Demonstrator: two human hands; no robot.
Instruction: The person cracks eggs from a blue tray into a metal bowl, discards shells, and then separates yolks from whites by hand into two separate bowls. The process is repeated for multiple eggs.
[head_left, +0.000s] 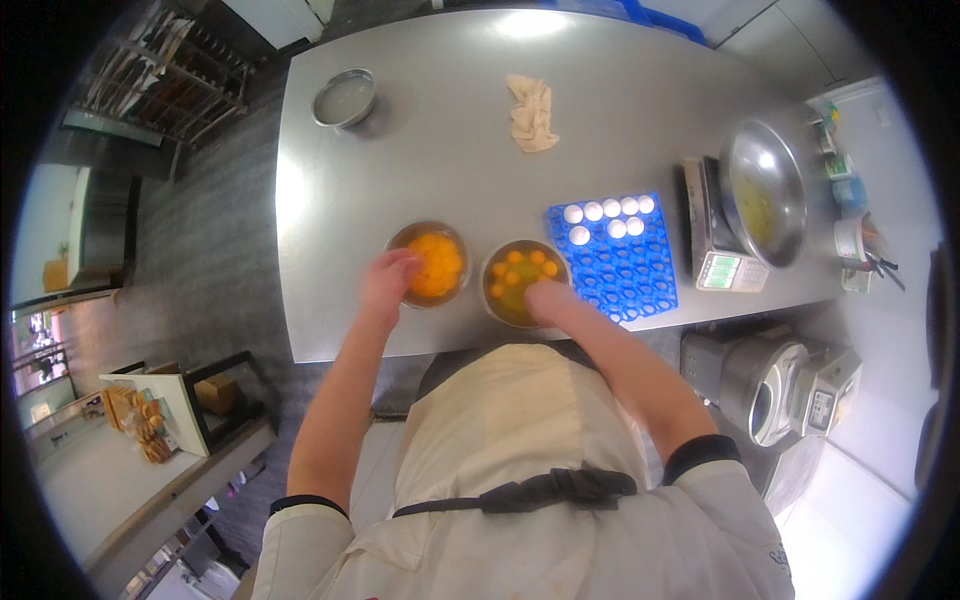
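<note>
Two metal bowls stand side by side near the table's front edge. The left bowl (466, 262) is heaped with orange egg yolks (437, 264). My left hand (391, 279) is over this bowl's left side, fingers bent inward by the yolks; blur hides whether anything is in them. In the right bowl (486, 301), several yolks (513, 264) float in clear egg white (513, 298). My right hand (549, 301) reaches over its front right rim, its fingertips hidden from view. Just right of that bowl lies a blue egg tray (622, 264) with several white eggs (611, 208) in its far rows.
A large steel bowl (780, 187) holding some yellowish liquid rests on a digital scale (731, 271) at right. A crumpled beige cloth (532, 114) and a small metal bowl (344, 99) lie farther back on the steel table (435, 165). Below the right edge stands a kitchen machine (780, 394).
</note>
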